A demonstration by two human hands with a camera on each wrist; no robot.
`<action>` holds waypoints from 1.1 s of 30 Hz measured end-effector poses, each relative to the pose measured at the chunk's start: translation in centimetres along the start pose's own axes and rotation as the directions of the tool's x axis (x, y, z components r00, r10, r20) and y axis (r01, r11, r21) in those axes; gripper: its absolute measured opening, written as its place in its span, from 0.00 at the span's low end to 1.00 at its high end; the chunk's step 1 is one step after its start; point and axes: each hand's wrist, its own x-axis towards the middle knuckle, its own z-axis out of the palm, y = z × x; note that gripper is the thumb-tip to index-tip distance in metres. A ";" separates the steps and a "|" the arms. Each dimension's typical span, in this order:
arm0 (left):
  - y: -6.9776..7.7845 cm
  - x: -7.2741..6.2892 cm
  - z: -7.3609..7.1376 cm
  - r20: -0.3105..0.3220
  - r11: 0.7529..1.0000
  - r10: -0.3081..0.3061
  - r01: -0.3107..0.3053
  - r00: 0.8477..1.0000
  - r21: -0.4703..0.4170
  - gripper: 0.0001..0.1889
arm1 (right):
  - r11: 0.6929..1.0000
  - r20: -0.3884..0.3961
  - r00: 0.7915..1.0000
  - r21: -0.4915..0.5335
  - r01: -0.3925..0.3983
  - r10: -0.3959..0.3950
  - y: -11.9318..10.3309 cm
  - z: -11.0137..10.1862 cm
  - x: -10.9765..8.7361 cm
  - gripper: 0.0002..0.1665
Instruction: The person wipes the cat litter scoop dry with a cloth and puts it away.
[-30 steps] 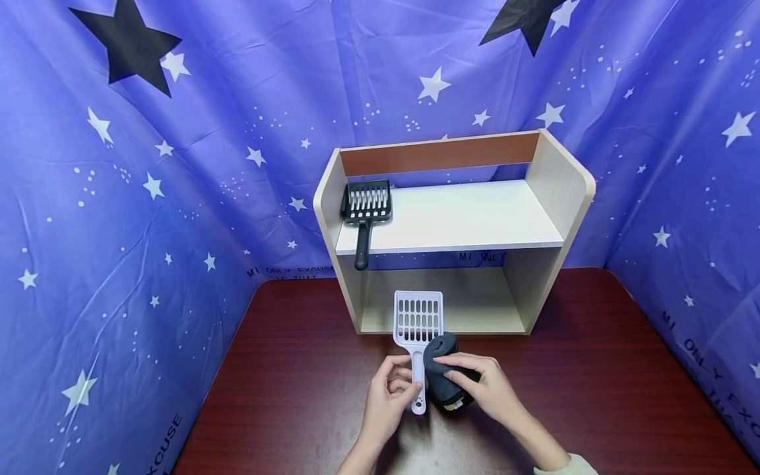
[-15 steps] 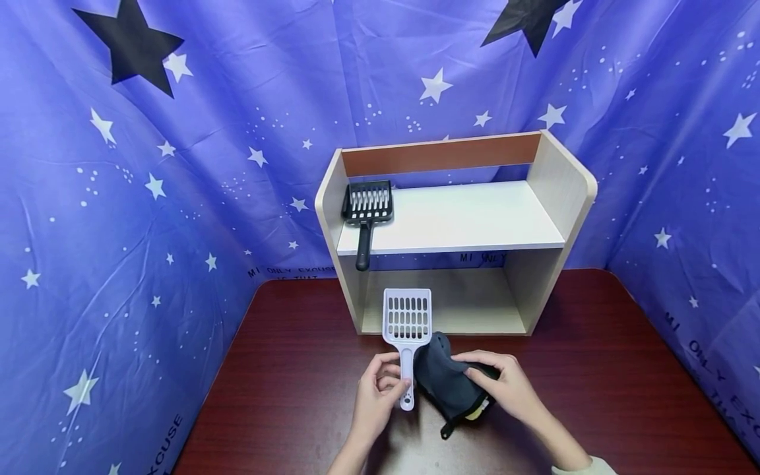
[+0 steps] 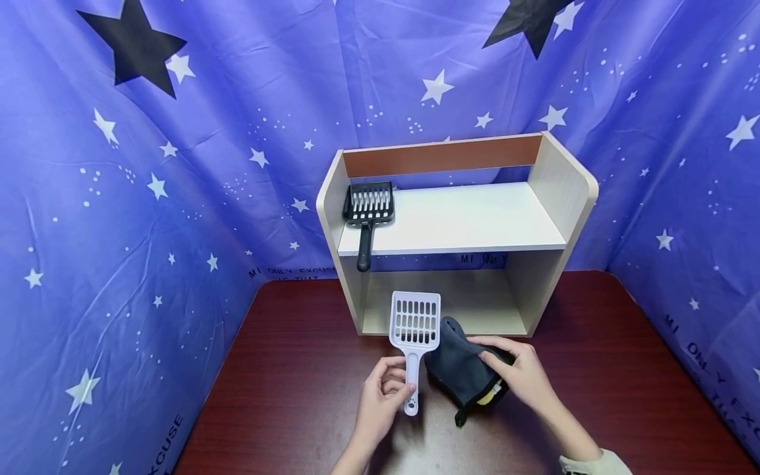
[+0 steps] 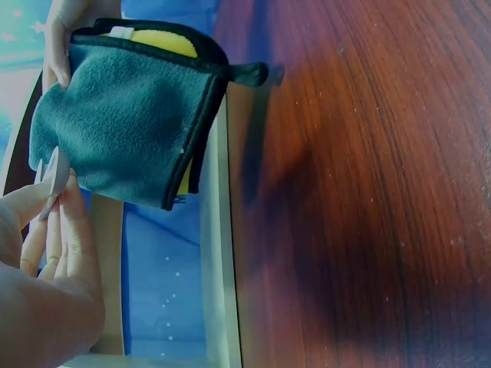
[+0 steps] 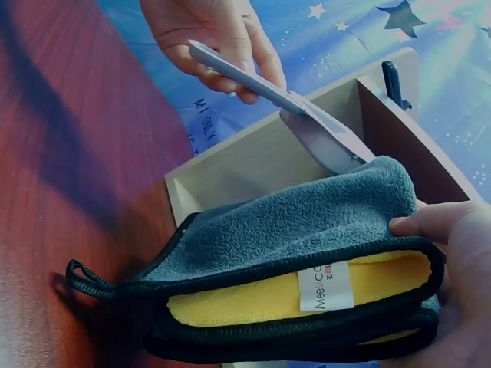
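My left hand (image 3: 380, 396) pinches the handle of a pale lilac-white litter scoop (image 3: 415, 321), its slotted head pointing up toward the shelf. In my right hand (image 3: 525, 373) is a folded cloth (image 3: 460, 363), dark grey outside and yellow inside, with a black edge and a hanging loop. The right wrist view shows the cloth's fold with a white label (image 5: 326, 287) at the yellow lining, and my thumb on the grey side. Scoop and cloth are held side by side above the table, the scoop's head overlapping the cloth's far end in the right wrist view.
A two-tier wooden shelf unit (image 3: 564, 191) stands at the back of the dark red table (image 3: 285, 369). On its upper board, at the left, lies a black litter scoop (image 3: 366, 218) with its handle jutting past the front edge. Blue star-printed curtains (image 3: 237, 132) surround the table.
My right hand has drawn to the right with the cloth, which has spread from a bunched shape to show its edge and loop. The lilac scoop swung slightly left, then back right.
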 end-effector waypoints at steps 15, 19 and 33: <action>-0.2 -0.4 0.8 0.070 0.998 -0.056 0.054 0.996 0.022 0.23 | 0.997 -0.171 0.983 -0.008 -0.073 0.071 -0.5 -0.2 1.6 0.16; -0.2 -0.5 0.9 0.088 0.998 -0.060 0.058 0.994 0.027 0.24 | 0.996 -0.190 0.978 0.014 -0.088 0.089 -0.6 -0.2 1.8 0.17; -0.3 -0.7 1.2 0.097 0.998 -0.050 0.046 0.994 0.051 0.23 | 0.996 -0.123 0.989 0.027 -0.082 0.085 -1.0 0.5 1.9 0.18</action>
